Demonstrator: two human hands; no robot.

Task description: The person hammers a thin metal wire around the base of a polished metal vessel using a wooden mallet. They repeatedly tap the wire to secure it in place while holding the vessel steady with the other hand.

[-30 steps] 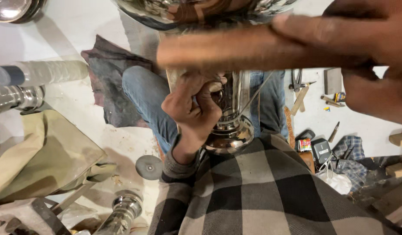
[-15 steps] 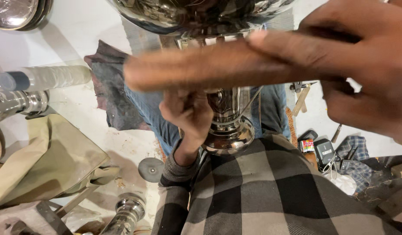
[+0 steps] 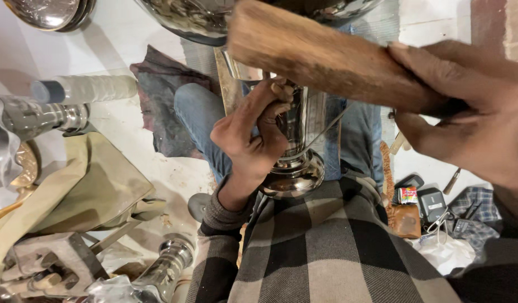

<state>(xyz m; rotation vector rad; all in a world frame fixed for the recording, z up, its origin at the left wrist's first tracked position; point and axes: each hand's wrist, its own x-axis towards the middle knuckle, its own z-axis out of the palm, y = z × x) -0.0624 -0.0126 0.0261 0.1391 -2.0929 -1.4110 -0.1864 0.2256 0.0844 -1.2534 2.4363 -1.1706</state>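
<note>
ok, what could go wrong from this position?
1. The right hand holds a rough brown wooden block close above the left hand, which grips the stem of the shiny silver metal trophy cup; a misjudged blow could hit the fingers.
2. The cup rests on the lap, not clamped, so it might slip or dent.

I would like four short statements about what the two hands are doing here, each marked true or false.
1. The right hand holds a wooden block. True.
2. The left hand is empty and lies flat on the floor. False: it grips the stem of a shiny metal vessel.
3. A grey cloth lies on the floor. True.
4. The wooden block is below the left hand in the picture. False: it is above it.
</note>
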